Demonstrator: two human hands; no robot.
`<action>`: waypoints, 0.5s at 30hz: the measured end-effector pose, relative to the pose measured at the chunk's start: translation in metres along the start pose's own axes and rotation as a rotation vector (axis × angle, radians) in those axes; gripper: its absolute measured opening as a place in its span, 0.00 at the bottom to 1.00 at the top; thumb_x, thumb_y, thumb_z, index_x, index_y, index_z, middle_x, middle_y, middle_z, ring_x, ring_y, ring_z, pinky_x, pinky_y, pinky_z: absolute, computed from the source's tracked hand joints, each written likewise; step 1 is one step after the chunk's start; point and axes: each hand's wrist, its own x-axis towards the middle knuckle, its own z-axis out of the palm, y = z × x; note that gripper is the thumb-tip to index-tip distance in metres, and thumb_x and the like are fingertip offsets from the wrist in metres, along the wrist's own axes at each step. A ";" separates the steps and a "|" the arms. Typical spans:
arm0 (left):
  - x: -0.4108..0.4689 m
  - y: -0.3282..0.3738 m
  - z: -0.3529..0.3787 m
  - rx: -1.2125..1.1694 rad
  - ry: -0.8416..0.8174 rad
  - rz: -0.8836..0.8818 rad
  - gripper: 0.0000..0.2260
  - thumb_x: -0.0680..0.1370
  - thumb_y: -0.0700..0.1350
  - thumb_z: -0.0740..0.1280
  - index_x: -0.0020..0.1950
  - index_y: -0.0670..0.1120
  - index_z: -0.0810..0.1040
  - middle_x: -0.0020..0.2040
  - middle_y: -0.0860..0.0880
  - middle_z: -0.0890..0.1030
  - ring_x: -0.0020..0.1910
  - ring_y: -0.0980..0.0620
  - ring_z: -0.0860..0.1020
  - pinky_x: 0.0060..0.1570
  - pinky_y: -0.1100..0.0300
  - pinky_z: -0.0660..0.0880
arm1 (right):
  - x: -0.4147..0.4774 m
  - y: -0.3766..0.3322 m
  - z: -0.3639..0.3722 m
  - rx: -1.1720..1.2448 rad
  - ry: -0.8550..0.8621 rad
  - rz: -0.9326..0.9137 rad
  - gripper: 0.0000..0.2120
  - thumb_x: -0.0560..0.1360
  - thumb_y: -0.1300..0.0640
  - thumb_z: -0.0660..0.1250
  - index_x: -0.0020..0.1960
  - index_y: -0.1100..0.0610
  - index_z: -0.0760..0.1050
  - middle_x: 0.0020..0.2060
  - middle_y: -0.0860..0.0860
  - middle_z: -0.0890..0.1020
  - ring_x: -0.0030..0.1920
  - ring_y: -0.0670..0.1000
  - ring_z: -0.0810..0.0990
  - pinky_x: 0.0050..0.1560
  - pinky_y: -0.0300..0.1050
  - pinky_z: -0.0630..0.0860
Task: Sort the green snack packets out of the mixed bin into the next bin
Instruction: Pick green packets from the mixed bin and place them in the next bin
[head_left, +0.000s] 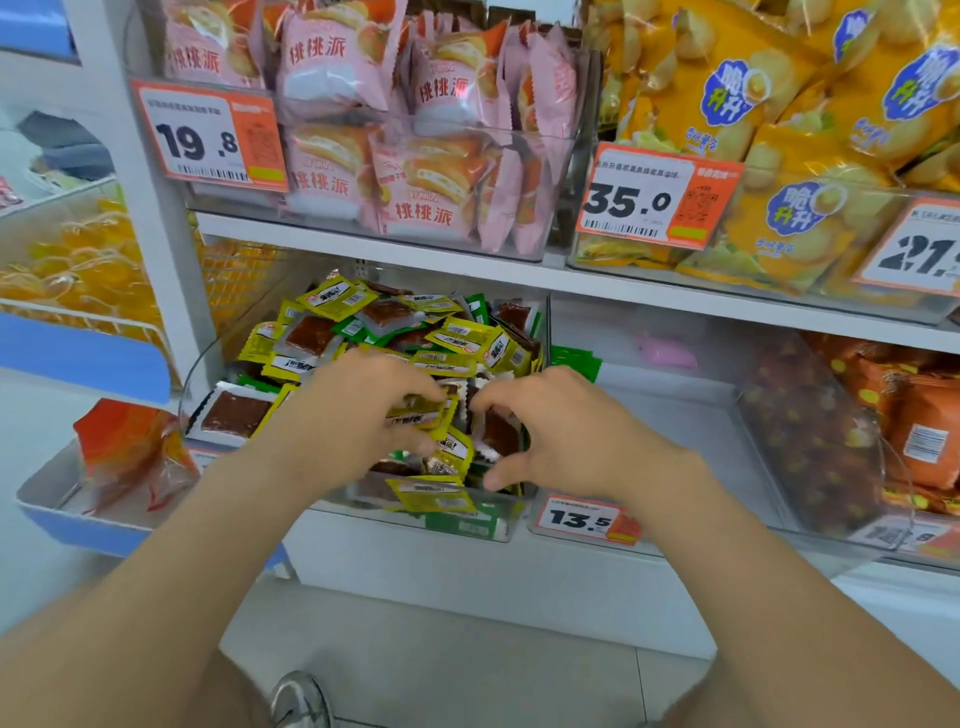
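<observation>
Down at the bottom edge, a grey shoe stands on the pale tiled floor, between two bare forearms stretched forward to a shop shelf. Both end over the mixed bin, a clear tub heaped with yellow, green and red-brown packets.

The left grip is curled, fingers above and thumb below a yellow packet near the middle of the heap, pinching it. The right grip arches just beside it. Its forefinger and thumb are held apart on either side of a red-brown packet; whether they press that packet I cannot tell.

Green packets lie scattered through the heap, some near the back and one low against the front wall under the yellow ones. Just beside the mixed bin, on its right, stands the next bin, also clear. A small green stack lies at its back left corner, behind the right grip, and a blurred pink thing lies further back. A 13.5 price tag hangs on its front. Further right, another clear bin holds orange bags.

On the upper shelf, pink packets fill one clear bin behind a 19.8 tag. Yellow bags fill the bin beside it, behind a 35.0 tag.
</observation>
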 end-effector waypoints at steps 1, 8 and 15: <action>0.003 -0.003 0.000 0.018 0.003 -0.008 0.24 0.71 0.60 0.77 0.67 0.60 0.81 0.57 0.56 0.84 0.56 0.53 0.81 0.55 0.51 0.79 | 0.001 0.002 0.002 0.001 0.029 -0.005 0.27 0.70 0.43 0.79 0.67 0.46 0.76 0.51 0.45 0.84 0.48 0.50 0.80 0.45 0.45 0.69; 0.025 -0.001 0.020 0.210 0.173 -0.036 0.12 0.81 0.54 0.69 0.63 0.54 0.79 0.50 0.49 0.85 0.51 0.41 0.81 0.45 0.50 0.76 | 0.018 0.022 0.011 0.328 0.300 0.178 0.10 0.82 0.60 0.67 0.61 0.48 0.74 0.40 0.49 0.82 0.35 0.46 0.76 0.43 0.52 0.78; 0.047 -0.014 0.029 -0.025 0.304 -0.051 0.16 0.79 0.49 0.74 0.65 0.47 0.78 0.58 0.45 0.80 0.58 0.42 0.78 0.53 0.49 0.76 | 0.019 0.017 0.017 0.396 0.574 0.262 0.14 0.80 0.64 0.65 0.63 0.51 0.71 0.32 0.46 0.74 0.33 0.50 0.72 0.36 0.49 0.67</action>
